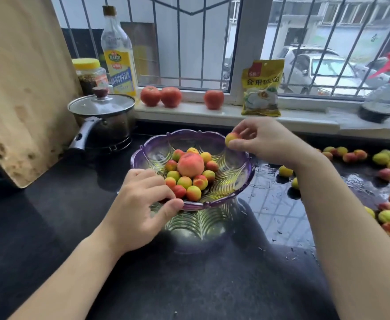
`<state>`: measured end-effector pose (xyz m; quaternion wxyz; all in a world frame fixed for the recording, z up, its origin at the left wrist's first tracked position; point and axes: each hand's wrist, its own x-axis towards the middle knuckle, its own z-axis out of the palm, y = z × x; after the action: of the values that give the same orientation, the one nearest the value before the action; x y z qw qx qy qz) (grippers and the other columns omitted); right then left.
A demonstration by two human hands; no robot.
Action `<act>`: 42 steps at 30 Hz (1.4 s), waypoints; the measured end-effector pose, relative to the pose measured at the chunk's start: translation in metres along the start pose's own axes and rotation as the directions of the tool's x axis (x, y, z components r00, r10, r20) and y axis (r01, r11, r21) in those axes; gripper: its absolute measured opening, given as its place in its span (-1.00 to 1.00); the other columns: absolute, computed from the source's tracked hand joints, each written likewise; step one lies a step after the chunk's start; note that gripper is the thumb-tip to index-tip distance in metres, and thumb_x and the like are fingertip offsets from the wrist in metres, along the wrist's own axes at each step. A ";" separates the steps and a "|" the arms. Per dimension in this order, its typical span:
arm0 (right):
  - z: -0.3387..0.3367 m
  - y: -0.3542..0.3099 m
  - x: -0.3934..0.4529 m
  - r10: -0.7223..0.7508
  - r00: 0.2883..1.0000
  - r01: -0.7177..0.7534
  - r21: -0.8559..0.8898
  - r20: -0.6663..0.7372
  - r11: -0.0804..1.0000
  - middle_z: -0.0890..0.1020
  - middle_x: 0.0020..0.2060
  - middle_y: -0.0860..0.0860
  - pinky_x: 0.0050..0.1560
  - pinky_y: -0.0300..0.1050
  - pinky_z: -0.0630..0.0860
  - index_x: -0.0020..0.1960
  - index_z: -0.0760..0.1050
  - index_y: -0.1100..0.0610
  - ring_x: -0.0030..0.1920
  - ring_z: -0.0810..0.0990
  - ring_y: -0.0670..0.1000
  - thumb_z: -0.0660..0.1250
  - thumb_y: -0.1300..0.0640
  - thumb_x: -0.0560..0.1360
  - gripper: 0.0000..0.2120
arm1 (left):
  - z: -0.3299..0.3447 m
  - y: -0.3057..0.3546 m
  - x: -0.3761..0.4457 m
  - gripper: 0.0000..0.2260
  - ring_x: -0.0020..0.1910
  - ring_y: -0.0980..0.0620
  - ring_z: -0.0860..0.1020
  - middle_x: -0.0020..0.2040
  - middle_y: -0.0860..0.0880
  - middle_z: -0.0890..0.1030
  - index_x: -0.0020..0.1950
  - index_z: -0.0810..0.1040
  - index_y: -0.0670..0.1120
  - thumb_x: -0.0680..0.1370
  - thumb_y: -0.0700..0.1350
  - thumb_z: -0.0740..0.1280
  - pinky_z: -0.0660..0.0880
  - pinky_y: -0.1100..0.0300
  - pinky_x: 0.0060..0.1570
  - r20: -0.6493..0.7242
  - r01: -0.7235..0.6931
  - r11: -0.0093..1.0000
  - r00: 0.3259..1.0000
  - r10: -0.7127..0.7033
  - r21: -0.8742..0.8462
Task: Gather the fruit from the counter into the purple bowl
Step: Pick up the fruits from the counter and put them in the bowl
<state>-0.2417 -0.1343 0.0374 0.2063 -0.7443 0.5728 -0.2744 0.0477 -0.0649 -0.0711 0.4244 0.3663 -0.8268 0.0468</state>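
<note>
Left hand (141, 202) grip pinches purple bowl (240, 188) near rim; right hand (267, 142) grip holds small fruit (232, 138) over far rim.

Yellow packet (262, 88) on the windowsill, leaning on the window frame: large dark Chinese characters across its front, the first two read 食用, the rest partly blurred; small red patch with unreadable print at its top left. Oil bottle (117, 51) behind the pot: yellow label with a green oval logo and a blue band of Chinese characters, too blurred to read. Yellow-lidded jar (90, 75) beside it: orange label, print illegible.
</note>
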 end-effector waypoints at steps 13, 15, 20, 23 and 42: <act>0.019 -0.028 -0.011 0.053 0.918 0.109 -0.380 0.393 0.919 0.67 -0.09 -0.18 -0.04 -0.17 0.54 0.09 0.65 -0.07 -0.07 0.62 -0.16 0.38 -0.19 0.53 -0.75 | 0.002 -0.007 -0.004 -0.59 -0.14 0.01 0.57 -0.25 0.15 0.61 -0.26 0.65 -0.05 0.68 0.09 0.21 0.38 -0.10 0.14 -0.146 0.162 0.986 0.977 -0.155 0.042; -0.004 -0.017 -0.012 0.048 0.978 0.003 -0.243 0.204 0.970 0.70 -0.14 -0.15 -0.11 -0.20 0.54 0.05 0.65 -0.05 -0.11 0.64 -0.17 0.37 -0.08 0.57 -0.85 | 0.002 -0.006 -0.004 -0.61 -0.17 0.04 0.55 -0.27 0.22 0.56 -0.29 0.61 -0.02 0.67 0.08 0.23 0.37 -0.06 0.13 -0.140 0.152 0.987 0.980 -0.143 0.054; -0.042 0.055 -0.009 0.363 0.898 -0.406 -0.149 -0.250 0.902 0.67 0.03 0.08 -0.01 -0.03 0.56 0.11 0.64 0.10 -0.02 0.61 0.05 0.33 0.16 0.60 -0.86 | 0.010 0.003 -0.001 -0.59 -0.27 0.01 0.47 -0.36 0.17 0.47 -0.37 0.50 -0.03 0.66 0.03 0.22 0.39 -0.06 0.03 -0.137 0.121 0.990 0.984 -0.110 0.074; -0.043 0.088 -0.007 0.563 0.788 -0.613 -0.230 -0.249 0.756 0.65 0.11 0.19 0.15 0.14 0.58 0.18 0.64 0.17 0.08 0.60 0.20 0.35 0.22 0.57 -0.79 | 0.015 0.006 0.000 -0.55 -0.29 0.00 0.44 -0.37 0.11 0.48 -0.37 0.52 -0.09 0.68 0.04 0.18 0.39 -0.04 -0.02 -0.124 0.112 0.989 0.987 -0.100 0.093; -0.025 0.051 -0.005 0.500 0.826 -0.553 -0.200 -0.262 0.809 0.64 -0.08 0.10 0.10 0.09 0.50 -0.03 0.58 0.14 -0.04 0.58 0.14 0.40 -0.12 0.50 -0.69 | 0.014 0.006 0.000 -0.55 -0.29 0.07 0.41 -0.35 0.17 0.43 -0.36 0.53 -0.06 0.69 0.06 0.17 0.38 -0.01 -0.04 -0.132 0.107 0.991 0.987 -0.096 0.078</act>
<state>-0.2959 -0.1425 0.0240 0.1149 -0.5454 0.8062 -0.1986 0.0345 -0.0664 -0.0783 0.4626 0.4217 -0.7754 0.0835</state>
